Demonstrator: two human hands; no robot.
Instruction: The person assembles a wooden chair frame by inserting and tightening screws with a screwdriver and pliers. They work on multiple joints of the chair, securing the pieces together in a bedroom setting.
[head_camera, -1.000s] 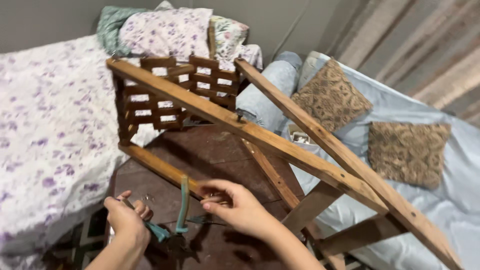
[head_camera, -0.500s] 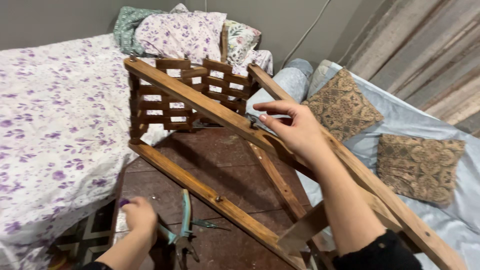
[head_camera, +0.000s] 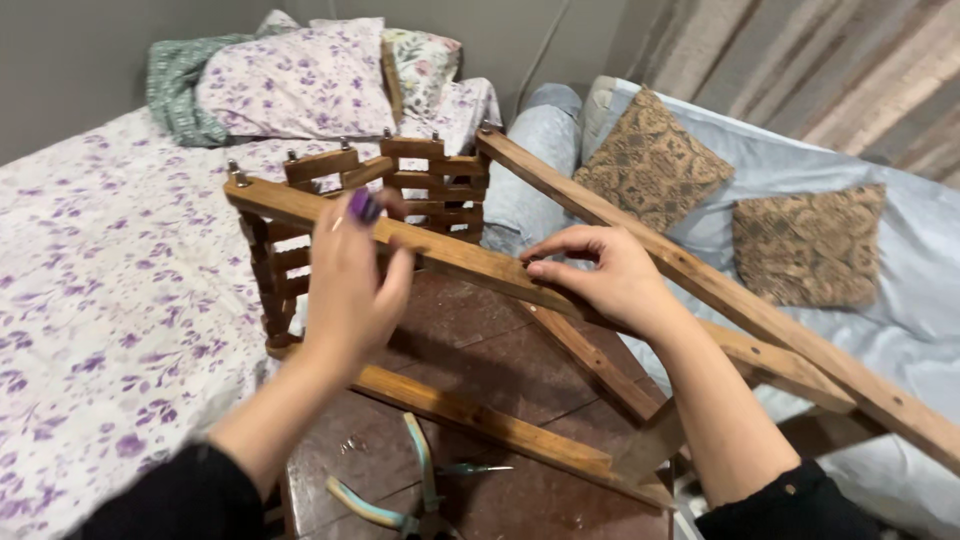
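A folding wooden frame (head_camera: 470, 262) of long slats and short cross pieces stands tilted over a dark tiled surface (head_camera: 480, 350). My right hand (head_camera: 600, 275) rests on the frame's long upper slat, fingers curled over its edge. My left hand (head_camera: 352, 280) is raised just in front of the same slat further left, fingers loosely apart, holding nothing that I can see. Pliers with teal handles (head_camera: 410, 490) lie on the dark surface below, apart from both hands.
A bed with a purple-flowered sheet (head_camera: 110, 300) fills the left, with pillows (head_camera: 300, 80) at the back. To the right is a light blue sofa (head_camera: 800, 200) with two brown patterned cushions (head_camera: 810, 245). A second long slat (head_camera: 700, 280) runs diagonally right.
My left hand has let go of the pliers, which now lie on the dark surface, and has risen to the upper slat. My right hand moved from the pliers up onto the slat.
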